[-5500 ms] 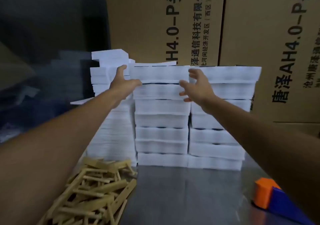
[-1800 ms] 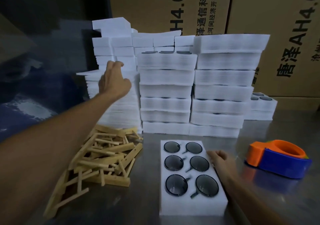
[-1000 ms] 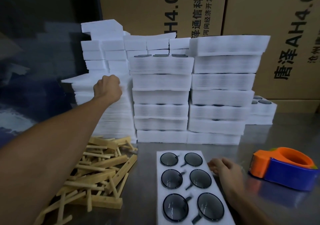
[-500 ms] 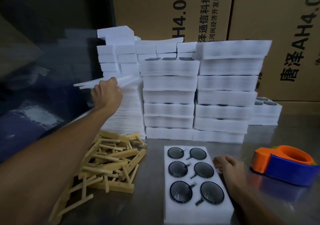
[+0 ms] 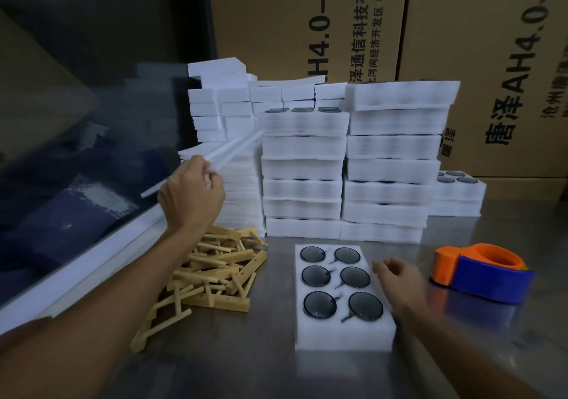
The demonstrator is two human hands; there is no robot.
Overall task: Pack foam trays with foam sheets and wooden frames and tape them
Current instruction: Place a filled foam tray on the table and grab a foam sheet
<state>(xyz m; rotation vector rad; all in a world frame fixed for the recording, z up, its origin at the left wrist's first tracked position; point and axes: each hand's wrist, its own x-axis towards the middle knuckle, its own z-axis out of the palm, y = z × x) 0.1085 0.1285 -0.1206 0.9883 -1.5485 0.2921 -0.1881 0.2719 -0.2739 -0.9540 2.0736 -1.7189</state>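
A white foam tray [image 5: 341, 334] with several round dark lenses lies flat on the steel table in front of me. My left hand [image 5: 190, 195] grips a thin white foam sheet [image 5: 236, 149], lifted at a tilt off the stack of foam sheets [image 5: 239, 202]. My right hand [image 5: 399, 278] hovers by the tray's right edge, fingers loosely curled and holding nothing. A heap of wooden frames [image 5: 212, 272] lies to the left of the tray. An orange and blue tape dispenser [image 5: 482, 272] sits on the right.
Tall stacks of filled foam trays [image 5: 390, 165] stand behind the tray, with foam blocks [image 5: 221, 97] behind the sheets. Printed cardboard boxes [image 5: 307, 20] form the back wall. Two more trays [image 5: 461, 192] sit at the far right. The table's left edge [image 5: 76, 269] is white.
My left hand has pulled one foam sheet up and off the stack, tilting it toward me. My right hand has lifted slightly beside the tray.
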